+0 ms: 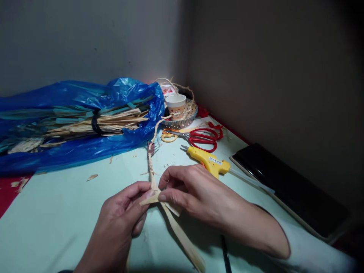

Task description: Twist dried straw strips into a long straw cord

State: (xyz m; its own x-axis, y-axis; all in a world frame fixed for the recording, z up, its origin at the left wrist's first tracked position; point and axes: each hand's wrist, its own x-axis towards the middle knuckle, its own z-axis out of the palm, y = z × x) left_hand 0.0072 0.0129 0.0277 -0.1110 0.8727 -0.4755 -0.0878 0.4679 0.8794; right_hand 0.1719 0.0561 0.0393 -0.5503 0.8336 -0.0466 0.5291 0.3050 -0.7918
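Observation:
My left hand point(119, 223) and my right hand point(193, 191) meet at the near middle of the pale green table point(57, 212). Both pinch the loose ends of pale straw strips point(182, 235) where a thin braided straw cord point(150, 159) ends. The braid runs away from my hands toward a woven basket tray point(184, 117) at the back. A small clip point(151, 148) sits on the braid partway along. One long strip trails toward me under my right wrist.
A blue plastic bag point(74, 125) holding a tied bundle of straw lies at the back left. A paper cup point(175, 104) stands in the tray. Red scissors point(203, 138), a yellow glue gun point(210, 161) and a dark tablet point(287, 185) lie to the right. Walls close the corner.

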